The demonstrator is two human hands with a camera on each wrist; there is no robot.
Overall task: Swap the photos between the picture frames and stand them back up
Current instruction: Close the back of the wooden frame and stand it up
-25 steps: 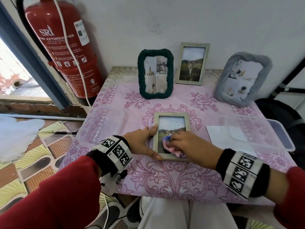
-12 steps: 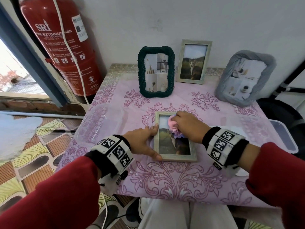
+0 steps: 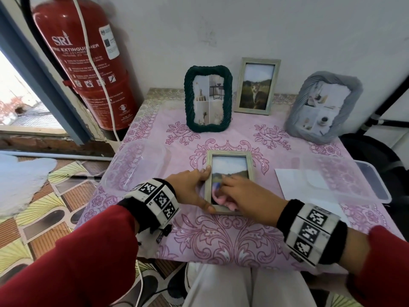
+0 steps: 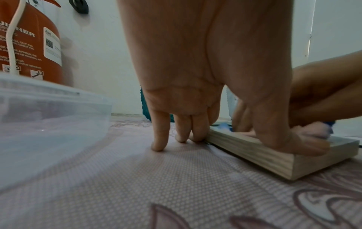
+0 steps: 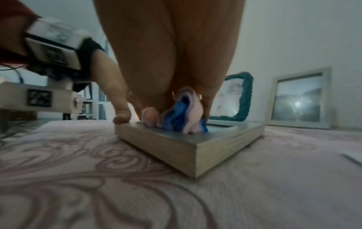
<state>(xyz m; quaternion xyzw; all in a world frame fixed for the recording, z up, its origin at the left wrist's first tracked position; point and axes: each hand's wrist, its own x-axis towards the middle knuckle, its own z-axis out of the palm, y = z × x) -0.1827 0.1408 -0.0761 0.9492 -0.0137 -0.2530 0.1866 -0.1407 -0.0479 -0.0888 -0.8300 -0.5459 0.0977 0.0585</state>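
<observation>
A pale wooden frame [image 3: 230,155] with a landscape photo lies flat, face up, mid-table on the pink cloth. My left hand [image 3: 194,189] steadies its left edge: the thumb [image 4: 301,145] lies on the near corner and the fingers stand on the table beside the frame [image 4: 274,158]. My right hand [image 3: 243,196] grips a bunched pink and blue cloth [image 3: 218,193] and presses it on the lower part of the glass [image 5: 182,117]. At the back stand a green rope frame [image 3: 208,98], a wooden frame with a cat photo [image 3: 256,86] and a grey fabric frame [image 3: 323,107].
A clear plastic tub [image 3: 132,169] sits at the table's left and another [image 3: 345,178] at the right, partly over a white sheet [image 3: 296,182]. A red fire extinguisher [image 3: 84,63] stands at the wall left of the table. The near table edge is by my knees.
My right hand has drawn the cloth from the top of the glass back down to its lower part. The left hand and the frame have stayed put.
</observation>
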